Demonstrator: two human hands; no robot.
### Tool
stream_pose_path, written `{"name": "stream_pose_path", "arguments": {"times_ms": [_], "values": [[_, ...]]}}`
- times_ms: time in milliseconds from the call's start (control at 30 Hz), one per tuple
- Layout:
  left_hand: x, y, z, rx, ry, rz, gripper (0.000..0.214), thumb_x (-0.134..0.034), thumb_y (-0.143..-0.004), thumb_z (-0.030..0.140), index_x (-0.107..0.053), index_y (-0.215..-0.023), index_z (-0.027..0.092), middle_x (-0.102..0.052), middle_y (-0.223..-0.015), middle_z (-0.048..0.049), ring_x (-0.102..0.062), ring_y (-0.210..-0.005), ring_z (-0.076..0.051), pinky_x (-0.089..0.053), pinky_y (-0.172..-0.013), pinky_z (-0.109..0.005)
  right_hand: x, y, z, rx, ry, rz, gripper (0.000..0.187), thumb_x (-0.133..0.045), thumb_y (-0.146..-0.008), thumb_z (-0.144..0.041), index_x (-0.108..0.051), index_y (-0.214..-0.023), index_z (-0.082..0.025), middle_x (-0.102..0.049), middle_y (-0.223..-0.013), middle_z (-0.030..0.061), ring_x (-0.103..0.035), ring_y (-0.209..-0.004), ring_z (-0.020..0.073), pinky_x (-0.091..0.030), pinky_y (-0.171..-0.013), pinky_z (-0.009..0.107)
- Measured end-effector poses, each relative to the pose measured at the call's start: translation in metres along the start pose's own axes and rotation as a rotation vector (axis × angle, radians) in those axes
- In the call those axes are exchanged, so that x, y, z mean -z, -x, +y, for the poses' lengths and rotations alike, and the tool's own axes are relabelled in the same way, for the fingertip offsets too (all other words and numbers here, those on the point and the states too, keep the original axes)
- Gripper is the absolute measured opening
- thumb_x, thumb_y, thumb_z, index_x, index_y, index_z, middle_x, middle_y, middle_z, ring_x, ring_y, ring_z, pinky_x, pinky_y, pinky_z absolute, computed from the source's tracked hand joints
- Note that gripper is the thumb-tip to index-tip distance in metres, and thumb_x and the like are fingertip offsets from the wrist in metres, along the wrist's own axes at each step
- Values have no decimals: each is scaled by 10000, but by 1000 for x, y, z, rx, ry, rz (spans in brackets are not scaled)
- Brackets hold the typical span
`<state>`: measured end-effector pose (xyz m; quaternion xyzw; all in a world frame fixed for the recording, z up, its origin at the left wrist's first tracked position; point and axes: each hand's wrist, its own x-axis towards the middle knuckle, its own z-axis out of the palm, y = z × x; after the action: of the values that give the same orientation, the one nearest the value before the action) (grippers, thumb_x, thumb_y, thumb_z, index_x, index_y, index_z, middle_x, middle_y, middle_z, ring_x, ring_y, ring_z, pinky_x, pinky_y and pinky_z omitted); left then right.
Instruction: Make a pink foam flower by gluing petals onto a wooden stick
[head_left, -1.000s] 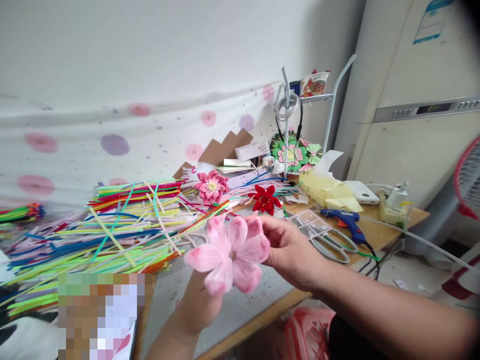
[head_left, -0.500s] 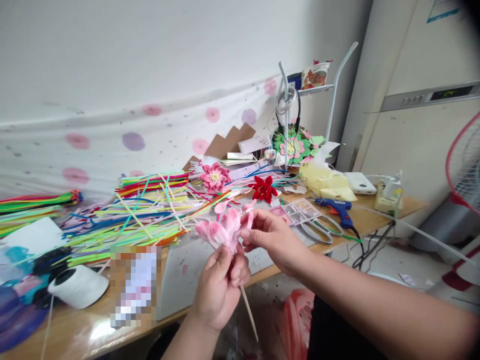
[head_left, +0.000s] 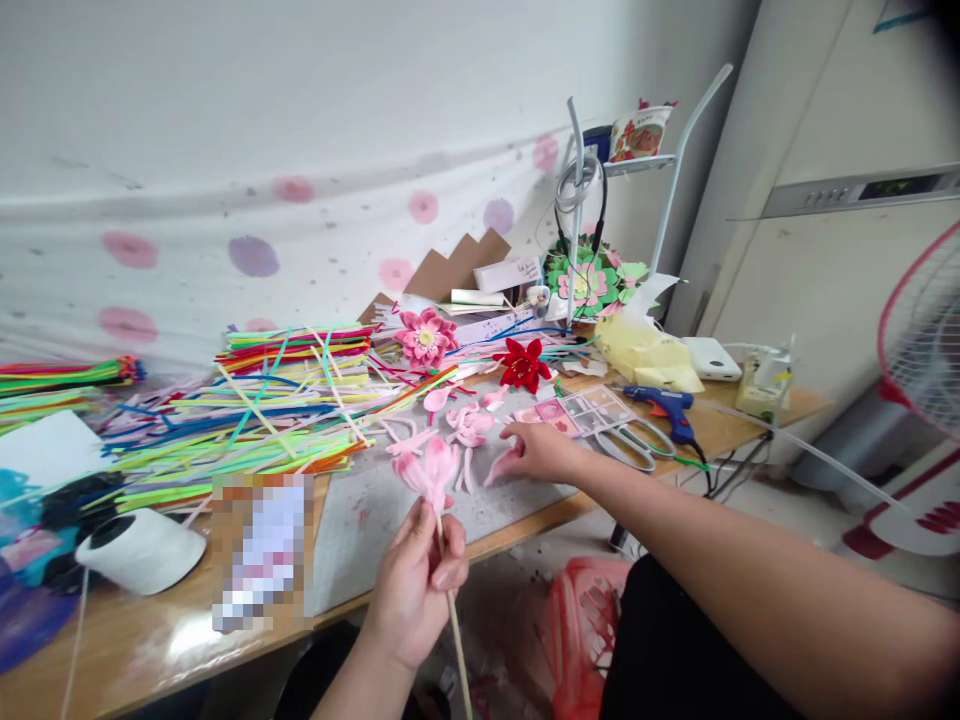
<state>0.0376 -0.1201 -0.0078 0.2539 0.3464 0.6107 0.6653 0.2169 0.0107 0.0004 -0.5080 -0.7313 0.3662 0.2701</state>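
Observation:
My left hand (head_left: 420,570) is closed round a thin wooden stick (head_left: 459,650) just under a pink fuzzy flower (head_left: 429,470) at its top. To the right, my right hand (head_left: 547,452) reaches over the grey mat (head_left: 367,545), its fingertips closed on a pink fuzzy petal (head_left: 502,466). Loose pink petals (head_left: 471,424) lie in a small heap on the mat beside it, with another pink petal (head_left: 436,399) behind them. A red flower (head_left: 523,365) and a pink flower (head_left: 426,338) lie farther back.
Coloured pipe cleaners (head_left: 277,410) cover the left of the table, near a cone of white thread (head_left: 141,550). Scissors (head_left: 628,448) and a blue glue gun (head_left: 664,405) with its cord lie at the right. A red plastic basket (head_left: 585,630) stands below the table edge.
My right hand has moved from the flower down and right to the mat, uncovering the loose petals. My left hand has lowered slightly left with the flower, its stick now more upright.

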Motion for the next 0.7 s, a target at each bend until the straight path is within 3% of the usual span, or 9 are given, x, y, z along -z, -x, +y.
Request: {"name": "stream_pose_path", "arguments": {"times_ms": [133, 267, 333, 433, 533, 633, 700], "values": [[0, 2, 7, 7, 8, 1, 187, -615, -813, 322, -612, -892, 153, -530, -574, 25, -354, -393, -18, -263, -416, -149, 53, 15, 6, -58, 261, 219, 209, -699, -664, -348, -685, -809, -198, -685, -817, 54, -600, -809, 198, -392, -703, 251], [2, 3, 11, -11, -4, -35, 264, -603, -810, 393, -624, -922, 155, -519, -585, 26, -328, -403, -12, -267, -422, -150, 125, 40, 47, -366, 475, 527, 280, -530, -777, -396, -673, -785, -156, -683, -818, 130, -598, -799, 257, -374, -641, 304], [0, 4, 11, -45, -36, -32, 269, -618, -798, 395, -627, -926, 159, -507, -564, 35, -309, -393, -8, -240, -410, -146, 150, 50, 72, -516, 527, 620, 320, -519, -777, -409, -669, -788, -128, -677, -812, 171, -603, -803, 284, -375, -622, 321], [-7, 6, 10, -74, -91, -13, 248, -636, -789, 362, -634, -913, 148, -499, -535, 40, -294, -381, -7, -216, -400, -148, 163, 51, 103, -614, 523, 607, 306, -605, -709, -422, -641, -613, -134, -662, -713, 175, -611, -779, 299, -390, -621, 335], [-14, 10, 11, -79, -104, -7, 249, -670, -758, 350, -640, -875, 133, -489, -515, 44, -280, -372, -7, -202, -394, -155, 160, 42, 122, -622, 459, 563, 333, -694, -608, -412, -544, -441, -166, -602, -552, 123, -605, -712, 309, -395, -595, 353], [-17, 13, 13, -86, -96, -13, 247, -688, -740, 342, -643, -852, 127, -479, -503, 47, -275, -370, -8, -194, -394, -163, 156, 40, 129, -532, 343, 585, 362, -730, -552, -355, -455, -375, -202, -516, -449, 73, -578, -623, 287, -366, -528, 349], [-16, 16, 15, -93, -87, -16, 224, -671, -759, 329, -644, -852, 127, -477, -500, 47, -273, -373, -8, -189, -399, -166, 156, 47, 128, -364, 216, 615, 372, -728, -556, -301, -422, -360, -220, -458, -400, 49, -546, -546, 252, -330, -481, 338]]}}
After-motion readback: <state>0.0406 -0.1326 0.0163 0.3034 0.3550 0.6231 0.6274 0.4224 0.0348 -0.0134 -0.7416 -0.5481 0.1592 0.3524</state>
